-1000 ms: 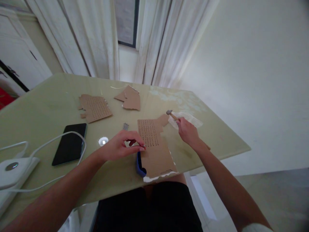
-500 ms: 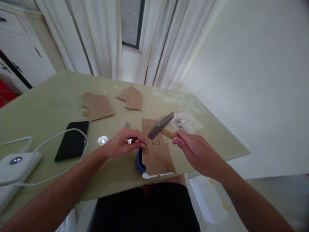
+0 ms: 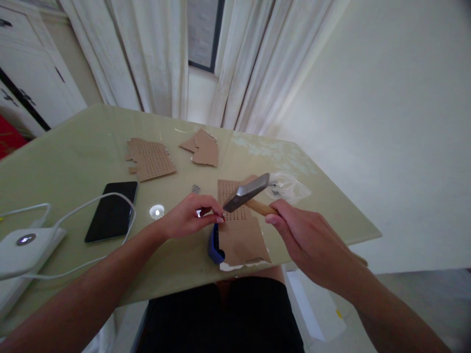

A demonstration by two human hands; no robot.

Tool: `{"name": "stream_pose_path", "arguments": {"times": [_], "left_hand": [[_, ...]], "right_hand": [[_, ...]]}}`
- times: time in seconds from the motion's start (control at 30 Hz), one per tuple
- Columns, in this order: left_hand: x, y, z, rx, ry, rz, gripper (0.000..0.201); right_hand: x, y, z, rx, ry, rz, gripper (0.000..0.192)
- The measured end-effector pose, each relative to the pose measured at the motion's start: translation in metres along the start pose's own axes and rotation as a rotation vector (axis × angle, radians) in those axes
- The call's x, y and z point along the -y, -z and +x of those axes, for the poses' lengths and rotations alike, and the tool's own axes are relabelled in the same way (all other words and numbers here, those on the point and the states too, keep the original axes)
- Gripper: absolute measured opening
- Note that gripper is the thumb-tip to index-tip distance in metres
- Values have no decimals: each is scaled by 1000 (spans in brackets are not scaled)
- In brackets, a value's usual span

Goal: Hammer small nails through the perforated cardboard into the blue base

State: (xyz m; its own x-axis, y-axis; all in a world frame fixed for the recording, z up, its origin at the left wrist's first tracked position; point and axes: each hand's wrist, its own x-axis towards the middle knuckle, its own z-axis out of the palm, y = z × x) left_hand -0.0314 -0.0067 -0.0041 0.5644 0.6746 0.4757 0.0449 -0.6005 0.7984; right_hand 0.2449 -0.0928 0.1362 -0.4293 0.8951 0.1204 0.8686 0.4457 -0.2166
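Two hands share the nailing step: the left hand pinches something small, too tiny to identify, at the perforated brown cardboard strip. Just right of that pinch, the right hand grips the wooden-handled steel hammer, head poised above; the strike, I judge, needs a short, aimed tap clear of the fingertips

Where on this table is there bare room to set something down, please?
Free: the far left table beyond the phone, and the right corner past the plastic bag. Crowded: the near middle, with both hands, hammer and punched cardboard.
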Motion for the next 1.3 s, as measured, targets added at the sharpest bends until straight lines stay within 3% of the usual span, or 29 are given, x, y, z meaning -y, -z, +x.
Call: {"name": "stream_pose_path", "arguments": {"times": [0.07,0.23,0.47,0.63,0.83,1.07,1.3], "left_hand": [[0,0,0,2,5,6,13],[-3,2,1,10,-16,52,16],[-3,0,0,16,80,11,12],[-2,1,-1,29,66,54,14],[-4,2,0,43,104,10,10],[-10,5,4,84,22,-15,9],[-7,3,1,93,44,14,9]], "right_hand": [[1,0,0,-19,-4,28,36],[0,-13,-3,86,2,-35,38],[0,-8,-1,4,1,6,38],[-1,-17,-1,97,22,-110,40],[-3,-11,-3,-23,11,6,37],[-6,-26,-5,61,56,-120,38],[-6,-18,-1,22,13,-22,35]]}}
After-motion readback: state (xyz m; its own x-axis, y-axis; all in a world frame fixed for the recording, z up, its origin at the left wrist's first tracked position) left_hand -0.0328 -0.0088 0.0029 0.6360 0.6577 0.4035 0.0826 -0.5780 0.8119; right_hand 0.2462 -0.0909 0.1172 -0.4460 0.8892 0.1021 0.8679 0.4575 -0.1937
